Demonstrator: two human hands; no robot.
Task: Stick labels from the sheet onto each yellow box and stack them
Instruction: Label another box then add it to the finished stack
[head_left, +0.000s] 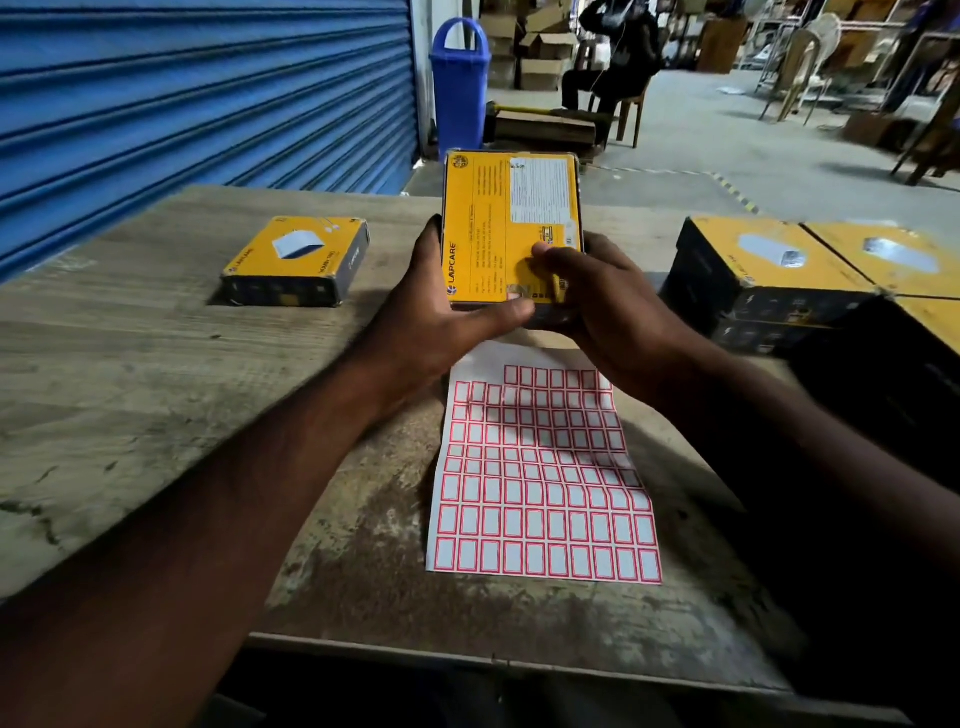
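A yellow Lapcare box (498, 223) is held in the air, back face up and tilted toward the wearer, above the far end of the label sheet (545, 483), which lies flat near the front edge of the wooden table (130, 364). The box is gripped by the left hand (447, 322) at its lower left corner, thumb laid along the bottom edge and fingers curled behind. It is held on the right by the right hand (608, 301), whose thumb is pressed on the lower right of the face; whether a label lies under it cannot be told. A second yellow box (296, 260) lies toward the far left corner, and stacked yellow boxes (769, 275) stand at the right edge. A label could be creased or set crooked if the thumb slides, and the loose sheet could be dragged by a forearm.
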